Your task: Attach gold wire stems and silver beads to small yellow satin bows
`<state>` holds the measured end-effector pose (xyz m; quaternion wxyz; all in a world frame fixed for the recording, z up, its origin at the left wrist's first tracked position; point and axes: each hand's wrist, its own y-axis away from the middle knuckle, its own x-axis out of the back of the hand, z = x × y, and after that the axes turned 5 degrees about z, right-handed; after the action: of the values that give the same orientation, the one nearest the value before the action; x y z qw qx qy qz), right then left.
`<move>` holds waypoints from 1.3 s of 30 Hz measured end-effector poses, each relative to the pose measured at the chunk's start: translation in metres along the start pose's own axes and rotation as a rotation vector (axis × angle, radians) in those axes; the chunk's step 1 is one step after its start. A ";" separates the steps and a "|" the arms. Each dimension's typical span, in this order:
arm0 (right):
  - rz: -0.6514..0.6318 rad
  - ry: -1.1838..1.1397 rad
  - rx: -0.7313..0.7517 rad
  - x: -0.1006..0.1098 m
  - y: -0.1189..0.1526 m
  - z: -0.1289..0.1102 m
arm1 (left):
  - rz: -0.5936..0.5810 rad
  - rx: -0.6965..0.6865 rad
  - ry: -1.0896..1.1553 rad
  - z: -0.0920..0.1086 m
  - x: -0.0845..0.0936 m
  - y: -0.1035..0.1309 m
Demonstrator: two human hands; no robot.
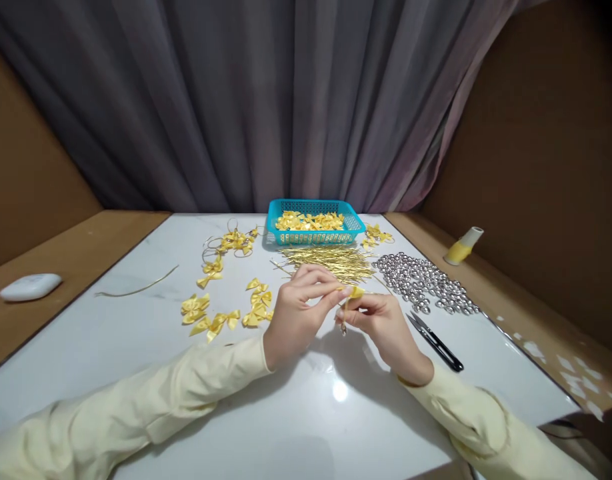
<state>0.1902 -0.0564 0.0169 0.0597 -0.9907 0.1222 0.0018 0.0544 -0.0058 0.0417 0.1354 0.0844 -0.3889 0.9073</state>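
Note:
Near the middle of the white table, my left hand (303, 303) and my right hand (383, 327) meet. Between their fingertips is a yellow ribbon bow (355, 292), pinched from both sides. A small silver bell (343, 329) hangs just below the fingers on a thin golden strand. Parts of the bow and strand are hidden by the fingers. Behind my hands lies a pile of golden twist ties (336, 261). Several yellow bows (259, 307) are spread to the left of my left hand.
A blue basket (315, 235) of yellow bows stands at the back. Silver bells (426, 280) are heaped at the right, near black snips (439, 343). A thread cone (463, 247) stands far right; a white object (30, 287) lies far left.

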 end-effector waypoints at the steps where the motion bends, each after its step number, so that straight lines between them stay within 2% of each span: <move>1: 0.004 0.007 -0.002 0.000 0.000 0.000 | 0.001 0.012 0.006 -0.001 0.000 0.000; 5: -0.021 0.026 -0.038 0.002 -0.002 -0.001 | -0.039 0.086 0.009 -0.001 0.003 -0.005; 9: -0.021 0.040 -0.034 0.006 -0.004 -0.006 | -0.246 0.253 -0.030 0.002 0.011 -0.019; 12: -0.056 0.067 -0.024 0.006 -0.004 -0.009 | -0.328 0.272 -0.020 0.003 0.013 -0.025; 18: -0.101 0.169 0.050 0.002 -0.003 -0.010 | -0.305 0.168 -0.042 -0.001 0.010 -0.023; 24: -0.110 0.384 0.234 0.000 -0.003 -0.009 | -0.219 0.133 -0.124 -0.003 0.010 -0.022; 30: -0.130 0.495 0.456 -0.001 0.002 -0.013 | -0.229 0.124 -0.133 0.000 0.010 -0.023; 33: -0.136 0.470 0.472 -0.001 0.005 -0.011 | -0.210 0.121 -0.107 0.005 0.013 -0.028; 36: -0.161 0.429 0.447 0.000 0.006 -0.007 | -0.139 0.120 -0.101 0.012 0.018 -0.036; 39: -0.184 0.388 0.410 0.002 0.004 -0.005 | -0.140 0.129 -0.106 0.017 0.022 -0.042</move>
<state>0.1909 -0.0611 0.0211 0.2338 -0.9468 0.0387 -0.2176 0.0471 0.0133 0.0877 0.1718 0.1680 -0.3294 0.9131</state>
